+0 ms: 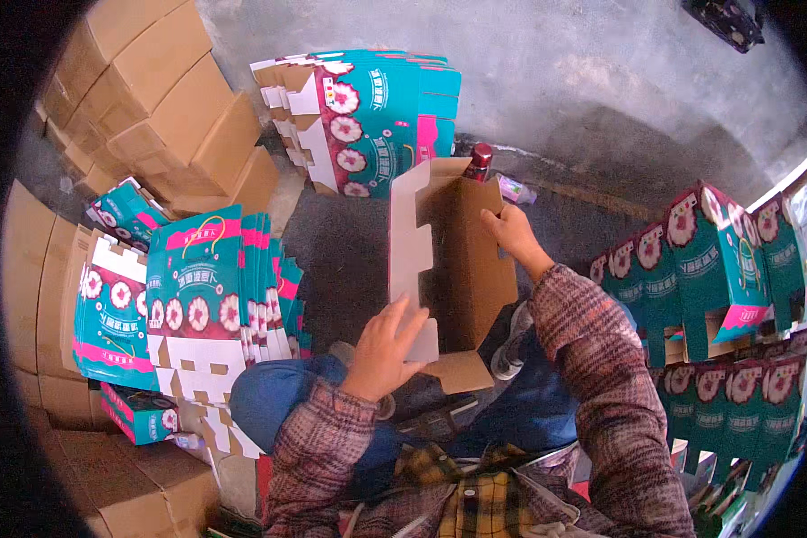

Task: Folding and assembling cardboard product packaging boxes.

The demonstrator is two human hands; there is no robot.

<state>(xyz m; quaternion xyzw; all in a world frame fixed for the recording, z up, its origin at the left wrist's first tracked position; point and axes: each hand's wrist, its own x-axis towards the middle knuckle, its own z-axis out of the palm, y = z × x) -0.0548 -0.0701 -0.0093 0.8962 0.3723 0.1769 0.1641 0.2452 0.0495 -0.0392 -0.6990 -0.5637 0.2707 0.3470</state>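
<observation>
The floor (601, 99) is bare grey concrete, rough and mottled, with a darker mat-like patch (345, 247) in the middle. On it stand stacks of flat teal-and-pink printed cartons — one leaning pile (368, 117) at the far side, another upright bundle (211, 287) at the person's left — and plain brown cardboard boxes (166, 108) piled up beyond them. To the right a row of folded-up teal cartons (717, 260) stands on the floor, and near the far pile sit a dark red bottle (481, 160) and a small pale wrapper (516, 190) just beside it.
</observation>
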